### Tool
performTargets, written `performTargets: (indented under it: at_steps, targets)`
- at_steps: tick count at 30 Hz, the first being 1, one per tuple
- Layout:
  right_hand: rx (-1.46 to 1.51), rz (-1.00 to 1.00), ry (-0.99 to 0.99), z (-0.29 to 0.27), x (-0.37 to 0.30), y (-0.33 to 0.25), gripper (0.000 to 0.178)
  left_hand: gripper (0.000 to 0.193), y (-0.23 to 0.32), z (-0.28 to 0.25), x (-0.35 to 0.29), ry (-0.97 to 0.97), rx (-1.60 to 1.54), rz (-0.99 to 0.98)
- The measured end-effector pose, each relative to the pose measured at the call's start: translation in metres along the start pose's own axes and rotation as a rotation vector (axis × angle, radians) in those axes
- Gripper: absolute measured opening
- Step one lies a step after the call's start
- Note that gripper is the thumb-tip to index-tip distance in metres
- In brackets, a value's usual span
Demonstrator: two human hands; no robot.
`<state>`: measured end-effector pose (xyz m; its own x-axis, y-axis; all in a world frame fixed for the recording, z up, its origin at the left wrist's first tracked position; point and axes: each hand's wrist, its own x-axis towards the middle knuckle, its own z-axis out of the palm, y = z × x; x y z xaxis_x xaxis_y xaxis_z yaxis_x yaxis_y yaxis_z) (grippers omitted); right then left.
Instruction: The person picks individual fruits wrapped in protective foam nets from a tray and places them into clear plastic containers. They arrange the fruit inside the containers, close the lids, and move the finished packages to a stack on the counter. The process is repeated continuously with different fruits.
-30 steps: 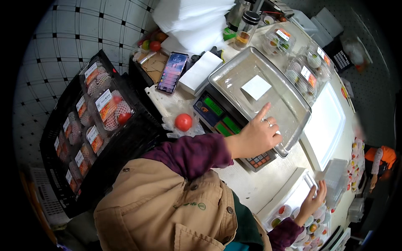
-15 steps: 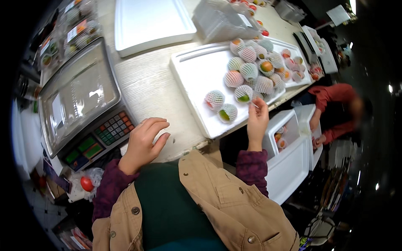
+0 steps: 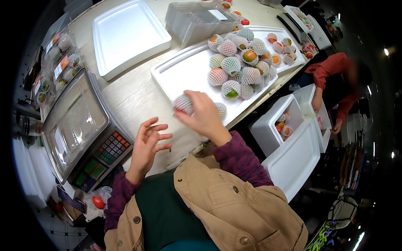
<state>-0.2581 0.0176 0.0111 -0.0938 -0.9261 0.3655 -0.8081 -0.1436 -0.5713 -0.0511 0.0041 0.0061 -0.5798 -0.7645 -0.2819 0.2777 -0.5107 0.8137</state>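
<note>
Netted fruit (image 3: 183, 104) is up in the right hand (image 3: 203, 113), over the near-left edge of the white foam tray (image 3: 169, 75); fingers and thumb wrapped round it, slight blur. Half a second ago that hand was at the tray's near edge, right of two loose fruits; now just one loose fruit (image 3: 220, 109) shows there, partly behind the hand. Left hand (image 3: 147, 142) is apart from the right, fingers spread and curved, just left of the held fruit, above the table (image 3: 125, 96); before, its fingers were closer together, pointing right. Fruit pile (image 3: 243, 62) on the tray's right half looks unchanged. Beyond the tray: stack of clear plastic boxes (image 3: 184, 25), white foam lid (image 3: 130, 37) to their left. Scale (image 3: 86, 121) at left, packed fruit boxes (image 3: 63, 62) on its far side. Bare tomato (image 3: 99, 203) near left. To the right, foam bin (image 3: 274, 125) with fruit, plus a co-worker in red sleeves (image 3: 331, 69).
</note>
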Motion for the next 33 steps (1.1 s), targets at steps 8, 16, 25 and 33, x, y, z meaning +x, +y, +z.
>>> performTargets:
  at_steps: [8, 16, 25, 33]
  targets:
    - [-0.464, 0.196, 0.284, -0.052, -0.004, 0.058, 0.04, 0.045, -0.003, -0.018, -0.003, -0.011, -0.097, -0.027]
    - [-0.517, 0.314, -0.043, -0.064, -0.003, 0.105, 0.05, 0.052, 0.033, -0.005, -0.029, 0.026, 0.201, 0.129]
    - [1.524, 0.485, -0.194, -0.03, 0.026, 0.04, 0.04, 0.059, 0.107, -0.075, -0.086, 0.496, 0.524, 0.666]
    - [0.877, -0.064, -0.503, 0.059, 0.127, -0.135, 0.059, 0.043, 0.175, -0.118, -0.067, 1.032, 1.27, 0.701]
